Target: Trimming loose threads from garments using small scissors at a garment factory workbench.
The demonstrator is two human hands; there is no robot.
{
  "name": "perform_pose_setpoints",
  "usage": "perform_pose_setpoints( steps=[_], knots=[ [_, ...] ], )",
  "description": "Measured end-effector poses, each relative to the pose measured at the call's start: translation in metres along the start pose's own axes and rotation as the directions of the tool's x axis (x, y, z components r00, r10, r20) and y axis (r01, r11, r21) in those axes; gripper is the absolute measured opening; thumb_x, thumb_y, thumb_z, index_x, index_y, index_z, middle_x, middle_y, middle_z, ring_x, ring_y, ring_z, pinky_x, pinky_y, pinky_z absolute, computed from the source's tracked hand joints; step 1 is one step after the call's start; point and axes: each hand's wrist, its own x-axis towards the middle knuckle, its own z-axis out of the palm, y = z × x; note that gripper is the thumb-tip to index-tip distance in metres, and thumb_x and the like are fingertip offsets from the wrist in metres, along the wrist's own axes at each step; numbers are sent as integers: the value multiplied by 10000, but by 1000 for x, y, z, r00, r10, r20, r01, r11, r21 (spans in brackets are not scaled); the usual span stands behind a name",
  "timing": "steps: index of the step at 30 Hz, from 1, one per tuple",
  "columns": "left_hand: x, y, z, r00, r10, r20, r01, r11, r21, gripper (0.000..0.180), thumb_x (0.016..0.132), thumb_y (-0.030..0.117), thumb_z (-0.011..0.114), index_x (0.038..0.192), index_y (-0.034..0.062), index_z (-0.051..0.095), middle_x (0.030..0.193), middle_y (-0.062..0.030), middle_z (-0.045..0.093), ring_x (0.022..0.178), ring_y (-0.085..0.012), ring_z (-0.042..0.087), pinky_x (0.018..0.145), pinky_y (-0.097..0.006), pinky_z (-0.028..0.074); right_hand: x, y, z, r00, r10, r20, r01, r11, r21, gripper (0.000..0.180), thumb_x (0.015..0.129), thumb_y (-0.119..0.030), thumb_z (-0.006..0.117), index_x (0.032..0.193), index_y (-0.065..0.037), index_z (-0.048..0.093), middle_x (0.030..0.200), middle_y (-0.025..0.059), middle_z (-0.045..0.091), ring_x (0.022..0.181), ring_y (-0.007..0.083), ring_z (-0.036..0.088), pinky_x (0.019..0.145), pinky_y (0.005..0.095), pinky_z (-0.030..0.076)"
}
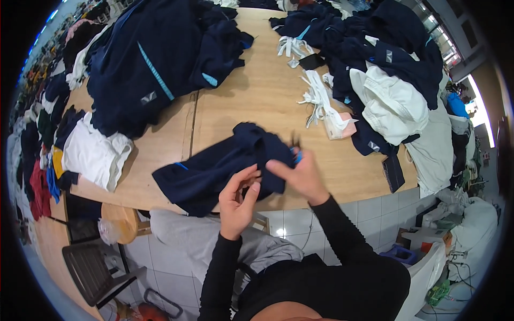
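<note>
A dark navy garment [214, 166] with a small bright blue strip lies bunched at the near edge of the table. My left hand [239, 201] is over its near side, thumb and fingers curled together at the cloth. On the garment's right side, my right hand [306, 179] is closed around small blue-handled snips [298, 155]. Their dark blades point away from me and are blurred. My right thumb reaches left across the fabric. Exactly how much cloth sits between my left fingertips is hard to see.
A large navy garment pile [160, 59] covers the table's far left, with folded white cloth [96, 152] nearer. White strips [321, 101], a pink-white packet [341, 127] and white garments [391, 99] lie right. A dark flat box [393, 173] rests near the right edge. A wooden stool [126, 222] stands below left.
</note>
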Motion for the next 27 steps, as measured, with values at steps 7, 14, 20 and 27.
perform_pose_setpoints(
  steps=[7,14,20,27],
  knots=[
    [57,-83,7,951,280,135,-271,535,800,603,1000,264,735,1531,38,561,1563,-219,544,1476,-393,485,1232,-528,354,26,-105,-100,645,-475,-599,251,872,-421,583,857,-179,951,1285,22,609,1215,72,660,1078,170,636,977,307,521],
    [65,-124,28,975,49,218,-220,31,975,755,1055,568,529,1674,143,441,1761,-130,362,1642,-341,277,1331,-611,111,-14,-158,-163,7,-767,-642,490,562,-666,429,900,-73,869,1247,97,683,1202,152,745,1012,238,743,927,342,618],
    [67,-126,29,976,55,212,-212,-12,977,715,1064,533,526,1673,164,456,1780,-119,339,1649,-306,283,1337,-599,99,-53,-209,-215,-394,-786,-477,446,290,-847,416,863,-119,897,1146,138,733,1139,197,781,950,265,777,859,337,652],
    [60,-136,22,968,103,229,-224,-60,973,689,1075,533,523,1676,201,459,1773,-108,358,1640,-312,305,1336,-578,142,-114,-229,-296,-406,-890,-209,-169,298,-939,348,857,-203,935,1005,72,782,962,119,822,830,177,771,819,321,600]
  ],
)
